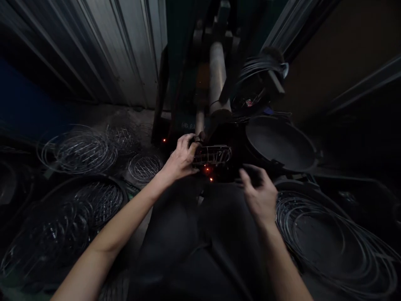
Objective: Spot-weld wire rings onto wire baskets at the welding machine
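Observation:
My left hand (182, 159) grips the left end of a small wire basket (216, 154), its thumb and fingers bent round the rim just below a metal rod (199, 121) of the machine. My right hand (258, 192) hangs to the right of the basket, apart from it, blurred, its thumb and fingers apart with nothing visible between them. Small orange sparks (207, 169) glow under the basket. A thick metal cylinder (218, 75) rises behind it.
Wire rings (78, 150) and round wire grids (145, 167) lie at the left. A tub of wire pieces (53, 230) stands nearer. At the right are a round pan (280, 142) and large wire hoops (360, 251). A corrugated wall (125, 50) stands behind.

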`<state>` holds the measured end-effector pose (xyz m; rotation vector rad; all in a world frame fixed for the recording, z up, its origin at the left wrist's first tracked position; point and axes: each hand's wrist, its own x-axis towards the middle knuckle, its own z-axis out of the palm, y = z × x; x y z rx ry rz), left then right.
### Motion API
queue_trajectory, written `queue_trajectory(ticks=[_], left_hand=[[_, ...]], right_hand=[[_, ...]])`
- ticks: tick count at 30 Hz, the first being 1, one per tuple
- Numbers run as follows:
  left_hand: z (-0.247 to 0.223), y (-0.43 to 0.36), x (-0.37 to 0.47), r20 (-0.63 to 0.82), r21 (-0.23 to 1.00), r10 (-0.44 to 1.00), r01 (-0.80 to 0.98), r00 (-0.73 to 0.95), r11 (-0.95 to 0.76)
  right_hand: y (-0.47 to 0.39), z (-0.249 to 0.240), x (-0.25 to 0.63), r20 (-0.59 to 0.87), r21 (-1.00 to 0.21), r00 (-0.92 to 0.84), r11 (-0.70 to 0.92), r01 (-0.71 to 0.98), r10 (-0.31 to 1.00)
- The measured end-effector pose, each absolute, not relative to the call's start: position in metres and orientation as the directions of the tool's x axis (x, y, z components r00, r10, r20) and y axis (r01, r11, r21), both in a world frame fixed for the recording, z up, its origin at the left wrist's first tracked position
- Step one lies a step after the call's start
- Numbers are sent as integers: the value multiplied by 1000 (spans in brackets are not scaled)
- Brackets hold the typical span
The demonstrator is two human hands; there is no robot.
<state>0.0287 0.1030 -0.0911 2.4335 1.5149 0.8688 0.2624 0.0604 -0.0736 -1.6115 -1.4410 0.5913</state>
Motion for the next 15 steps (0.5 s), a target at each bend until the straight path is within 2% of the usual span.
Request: queue_trajectory(ticks=[3, 5, 7, 9, 11, 15], left_hand=[[-83, 78, 25, 394, 520, 876, 718, 279, -463], [-80, 59, 21, 343, 629, 919, 679, 194, -378], [-83, 40, 20, 186, 740, 978, 641, 99, -206], [-94, 24, 23, -30, 812, 999, 584, 36, 3], [-110, 11, 30, -208, 824, 978, 540, 11, 169], [-129, -12, 50, -363, 733, 930, 597, -62, 326]], right_hand=[[27, -74, 324, 141, -801, 336, -92, 592, 931], [9, -75, 358, 121, -789, 425, -173, 590, 897], [-5, -75, 382, 98, -787, 510, -247, 565, 855], [-15, -75, 397, 61, -793, 572, -309, 526, 818], [-20, -76, 406, 16, -800, 582, -339, 495, 813], [-29, -82, 408, -71, -769, 502, -368, 523, 862]])
